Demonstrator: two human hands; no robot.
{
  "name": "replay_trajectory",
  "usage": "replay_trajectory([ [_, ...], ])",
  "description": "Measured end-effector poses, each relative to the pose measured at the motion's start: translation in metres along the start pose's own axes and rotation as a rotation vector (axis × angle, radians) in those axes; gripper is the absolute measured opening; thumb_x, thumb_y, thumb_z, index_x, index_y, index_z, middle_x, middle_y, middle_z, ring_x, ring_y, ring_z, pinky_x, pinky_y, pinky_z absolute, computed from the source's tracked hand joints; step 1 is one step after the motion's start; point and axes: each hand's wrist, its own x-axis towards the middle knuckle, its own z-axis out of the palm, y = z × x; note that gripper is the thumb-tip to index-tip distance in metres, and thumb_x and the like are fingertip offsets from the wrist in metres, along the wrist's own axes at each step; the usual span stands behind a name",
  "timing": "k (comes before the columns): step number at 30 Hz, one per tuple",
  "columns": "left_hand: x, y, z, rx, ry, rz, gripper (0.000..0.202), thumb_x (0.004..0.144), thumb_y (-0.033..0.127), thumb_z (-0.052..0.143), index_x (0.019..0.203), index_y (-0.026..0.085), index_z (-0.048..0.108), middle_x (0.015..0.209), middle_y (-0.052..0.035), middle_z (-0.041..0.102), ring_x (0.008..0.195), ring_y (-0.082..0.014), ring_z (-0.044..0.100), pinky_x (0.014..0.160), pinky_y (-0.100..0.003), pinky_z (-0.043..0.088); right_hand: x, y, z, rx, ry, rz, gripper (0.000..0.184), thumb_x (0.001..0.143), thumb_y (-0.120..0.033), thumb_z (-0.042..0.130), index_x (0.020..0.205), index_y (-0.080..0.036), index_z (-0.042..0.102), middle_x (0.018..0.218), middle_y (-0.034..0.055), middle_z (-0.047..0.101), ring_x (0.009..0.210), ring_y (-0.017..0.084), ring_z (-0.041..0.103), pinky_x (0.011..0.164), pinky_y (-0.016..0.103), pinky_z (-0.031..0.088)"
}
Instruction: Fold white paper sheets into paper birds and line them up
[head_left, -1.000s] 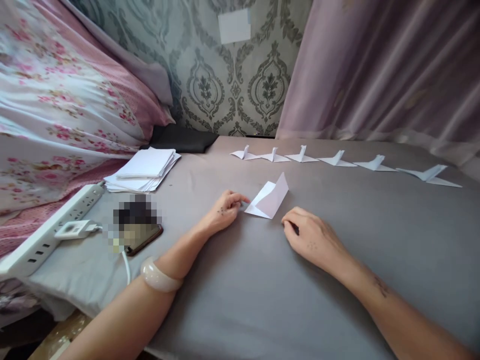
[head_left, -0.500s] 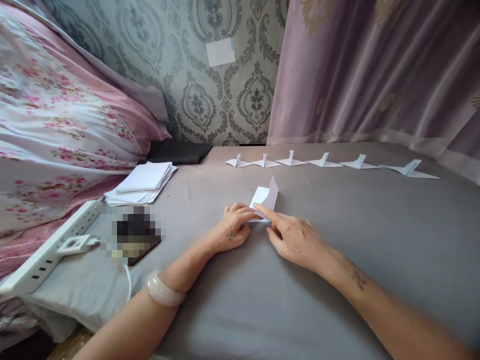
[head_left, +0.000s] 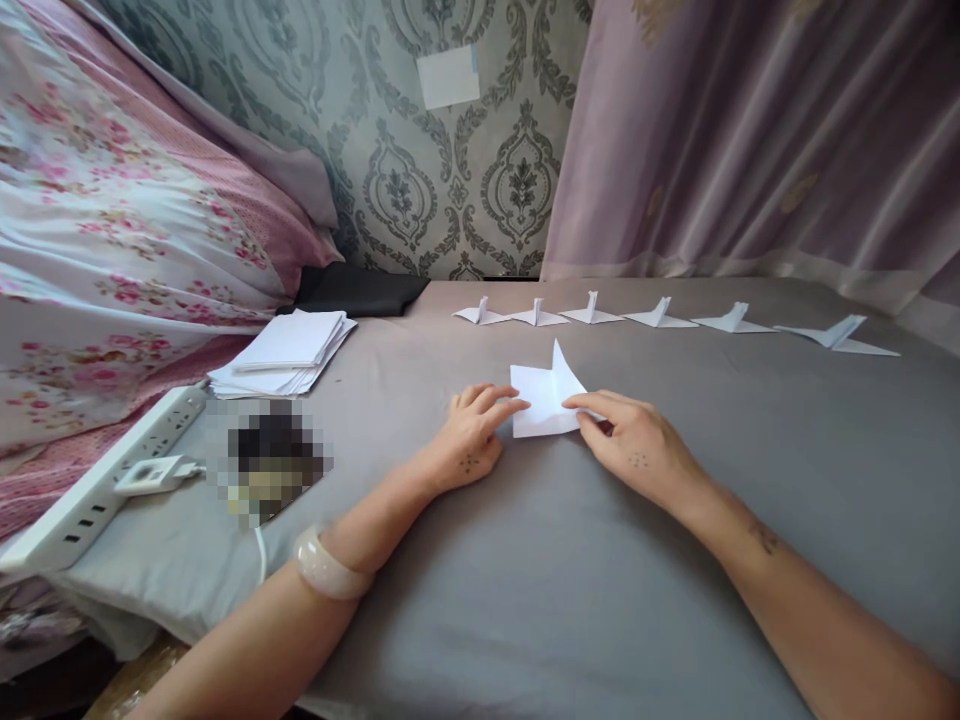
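Note:
A creased white sheet of paper (head_left: 541, 392) lies on the grey cloth in front of me, its right part lifted and a corner pointing up. My left hand (head_left: 477, 430) rests at its left edge, with fingers stretched out onto the paper. At the right edge, my right hand (head_left: 634, 430) pinches the sheet between thumb and index finger. Beyond the hands runs a row of several folded white paper figures (head_left: 591, 310) with flat wings and an upright middle.
A stack of white paper (head_left: 289, 345) lies at the left, before a black flat item (head_left: 360, 290). A white power strip (head_left: 105, 475) with a plugged-in charger (head_left: 156, 474) runs along the left edge, near a blurred-out object (head_left: 274, 460) with a cable. A curtain (head_left: 712, 150) hangs behind.
The sheet has been opened out from its folded-over state. My right hand has moved right with the paper's edge, while my left hand stays at the left side, fingers now flatter.

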Motion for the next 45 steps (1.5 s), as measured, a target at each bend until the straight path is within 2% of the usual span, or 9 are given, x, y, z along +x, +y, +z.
replay_trajectory([
  [8,0.000,-0.007,-0.011,0.296,0.072,0.112,0.040,0.087,0.007,0.045,0.117,0.028,0.061,0.135,-0.0029,0.057,0.131,-0.0276,0.037,0.103,-0.047,0.020,0.012,0.029,0.003,0.499,-0.150,0.009,0.026,0.086,-0.033,0.051,0.097,-0.025,0.072,0.101,0.0015,0.069,0.089,0.015,0.061,0.081,0.030,0.045],
  [14,0.000,0.003,-0.012,0.371,0.044,0.322,0.030,0.097,0.011,0.038,0.112,0.025,0.060,0.126,-0.0012,0.064,0.131,-0.0208,0.043,0.107,-0.044,0.016,0.023,0.036,0.018,0.586,-0.126,-0.009,0.023,0.083,-0.023,0.049,0.082,-0.021,0.073,0.096,0.0022,0.069,0.089,0.015,0.063,0.087,0.030,0.045],
  [17,0.003,0.020,-0.006,0.455,0.004,0.360,0.027,0.098,0.012,0.036,0.110,0.018,0.060,0.121,-0.0067,0.066,0.122,-0.0201,0.052,0.106,-0.040,0.024,0.029,0.035,0.023,0.480,-0.006,-0.032,0.027,0.085,-0.020,0.046,0.091,-0.021,0.073,0.111,0.0052,0.067,0.103,0.017,0.061,0.096,0.035,0.043],
  [21,0.009,0.047,0.002,0.615,-0.121,0.241,0.022,0.092,0.006,0.041,0.093,0.013,0.063,0.094,-0.0091,0.069,0.093,-0.0208,0.062,0.097,-0.039,0.036,0.020,0.018,0.013,0.077,0.225,-0.094,0.031,0.086,-0.015,0.046,0.101,-0.020,0.072,0.119,0.0103,0.060,0.109,0.022,0.055,0.095,0.041,0.044],
  [24,0.013,0.062,0.005,0.645,-0.169,0.159,0.021,0.090,0.006,0.044,0.085,0.013,0.063,0.078,-0.0070,0.065,0.081,-0.0211,0.062,0.095,-0.040,0.037,0.000,-0.001,0.004,-0.011,0.081,-0.173,0.030,0.086,-0.011,0.045,0.096,-0.021,0.071,0.095,0.0062,0.064,0.094,0.019,0.055,0.087,0.033,0.046],
  [26,0.014,0.067,0.006,0.641,-0.173,0.143,0.021,0.089,0.006,0.044,0.086,0.013,0.063,0.078,-0.0065,0.065,0.079,-0.0206,0.062,0.096,-0.040,0.036,-0.013,-0.009,0.002,-0.032,-0.066,-0.218,0.029,0.085,-0.010,0.045,0.093,-0.021,0.071,0.091,0.0049,0.063,0.091,0.018,0.055,0.083,0.031,0.046],
  [30,0.016,0.068,0.005,0.614,-0.219,0.129,0.019,0.089,0.008,0.044,0.087,0.015,0.062,0.080,-0.0057,0.065,0.079,-0.0199,0.063,0.096,-0.040,0.036,-0.030,-0.007,0.005,-0.114,-0.183,-0.222,0.029,0.085,-0.008,0.044,0.095,-0.021,0.068,0.092,0.0053,0.061,0.091,0.018,0.054,0.080,0.030,0.045],
  [40,0.023,0.060,-0.007,0.373,-0.305,0.001,0.033,0.099,0.027,0.038,0.078,0.016,0.060,0.079,-0.0053,0.066,0.073,-0.0176,0.062,0.085,-0.038,0.037,-0.045,0.006,0.000,-0.234,-0.149,-0.256,0.031,0.084,-0.010,0.044,0.101,-0.020,0.068,0.095,0.0058,0.061,0.085,0.019,0.055,0.075,0.034,0.044],
  [45,0.034,0.061,-0.011,0.317,-0.364,-0.072,0.031,0.096,0.023,0.038,0.076,0.015,0.061,0.080,-0.0064,0.064,0.071,-0.0172,0.060,0.076,-0.034,0.038,-0.047,0.009,-0.002,-0.202,-0.142,-0.259,0.031,0.085,-0.011,0.044,0.102,-0.019,0.069,0.098,0.0071,0.063,0.087,0.020,0.057,0.077,0.036,0.046],
])
